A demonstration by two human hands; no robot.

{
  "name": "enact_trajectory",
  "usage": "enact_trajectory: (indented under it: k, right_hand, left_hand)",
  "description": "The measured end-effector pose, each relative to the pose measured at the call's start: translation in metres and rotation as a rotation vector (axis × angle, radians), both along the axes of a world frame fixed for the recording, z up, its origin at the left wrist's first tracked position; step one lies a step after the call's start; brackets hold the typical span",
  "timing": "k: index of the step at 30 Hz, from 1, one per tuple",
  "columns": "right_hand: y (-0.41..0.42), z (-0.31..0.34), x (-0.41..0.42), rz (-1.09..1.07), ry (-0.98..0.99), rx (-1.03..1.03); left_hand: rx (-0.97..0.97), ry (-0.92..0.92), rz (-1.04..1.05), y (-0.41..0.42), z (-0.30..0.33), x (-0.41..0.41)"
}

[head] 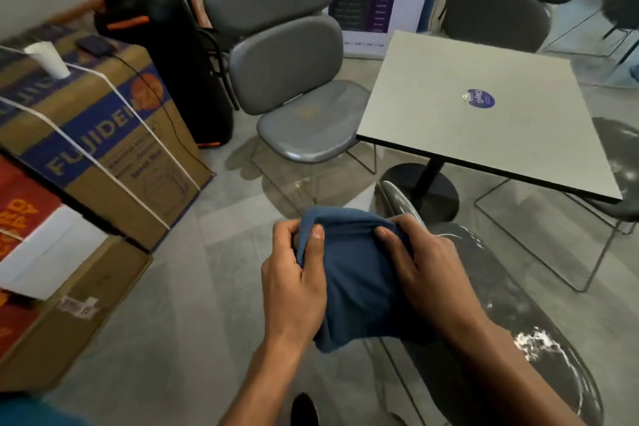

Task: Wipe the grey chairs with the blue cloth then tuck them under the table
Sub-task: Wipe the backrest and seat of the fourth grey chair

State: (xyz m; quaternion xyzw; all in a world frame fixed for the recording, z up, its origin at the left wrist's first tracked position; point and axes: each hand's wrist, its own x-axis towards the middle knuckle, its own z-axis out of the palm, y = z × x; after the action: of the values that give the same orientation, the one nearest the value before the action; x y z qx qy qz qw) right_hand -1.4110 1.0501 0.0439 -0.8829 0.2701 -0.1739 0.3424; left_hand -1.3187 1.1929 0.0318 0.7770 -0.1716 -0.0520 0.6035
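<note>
The cloth [356, 273] is gripped at its top edge by both the left hand [294, 280] and the right hand [425, 263], above the dusty near chair [511, 315]. It should be bunched into a firm pad (loose corners smear), then the seat wiped in overlapping strokes toward one edge.
</note>
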Motion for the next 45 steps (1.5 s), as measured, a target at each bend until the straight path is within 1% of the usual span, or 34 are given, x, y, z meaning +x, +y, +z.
enact_trajectory:
  k: [3, 10, 18, 22, 25, 34, 39, 45]
  right_hand:
    - [0.007, -0.008, 0.051, 0.006, -0.044, 0.008]
    - [0.004, -0.030, 0.161, 0.086, -0.066, 0.160]
    - [-0.047, -0.058, 0.300, 0.114, -0.108, 0.270]
    - [-0.082, -0.058, 0.371, 0.109, -0.110, 0.328]
    - [-0.109, -0.051, 0.423, 0.109, -0.124, 0.326]
    - [-0.170, -0.045, 0.551, 0.095, -0.152, 0.389]
    - [-0.194, -0.047, 0.635, 0.025, -0.161, 0.390]
    - [-0.220, -0.038, 0.729, -0.025, -0.165, 0.402]
  left_hand:
    - [0.001, -0.011, 0.052, 0.009, 0.000, 0.043]
    - [0.065, 0.013, 0.133, 0.011, -0.011, 0.143]
    - [0.125, -0.016, 0.158, -0.033, -0.029, 0.273]
    - [0.147, -0.012, 0.125, -0.068, -0.029, 0.348]
    - [0.137, -0.031, 0.115, -0.096, -0.026, 0.404]
    - [0.134, -0.052, 0.052, -0.162, -0.024, 0.553]
    - [0.125, -0.078, -0.022, -0.190, -0.030, 0.648]
    - [0.140, -0.059, -0.093, -0.223, -0.019, 0.753]
